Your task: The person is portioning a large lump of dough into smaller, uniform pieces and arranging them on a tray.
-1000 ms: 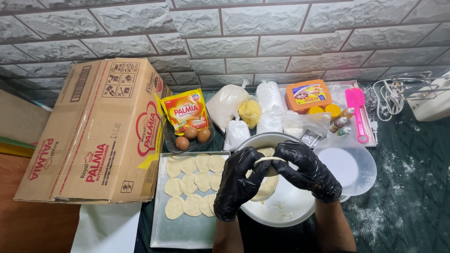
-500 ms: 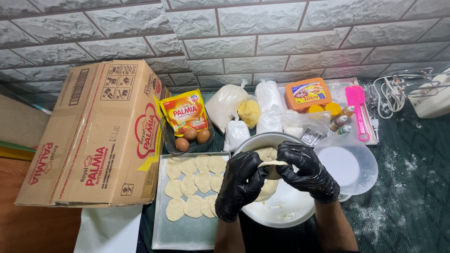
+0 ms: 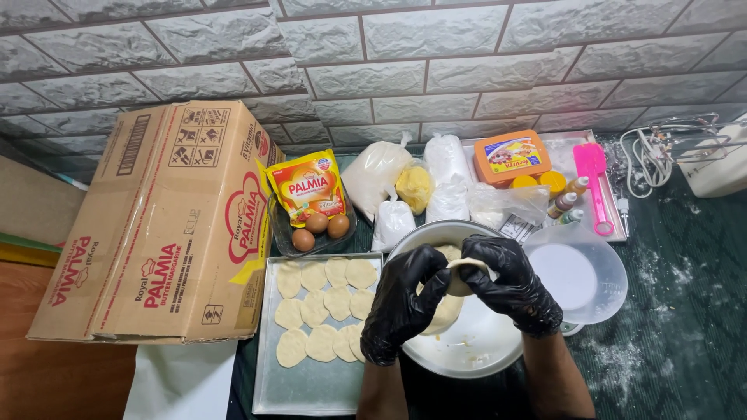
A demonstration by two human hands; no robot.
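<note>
Your black-gloved left hand (image 3: 401, 307) and right hand (image 3: 510, 284) both grip closed on a pale dough lump (image 3: 459, 276) over the round metal bowl (image 3: 482, 354); press evenly, keeping thickness uniform.

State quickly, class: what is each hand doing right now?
Left hand: shut on the dough piece, over the metal bowl.
Right hand: shut on the same dough piece.

Gloved hands (image 3: 459, 292) pinch dough (image 3: 461, 276) over bowl (image 3: 482, 350)
</note>
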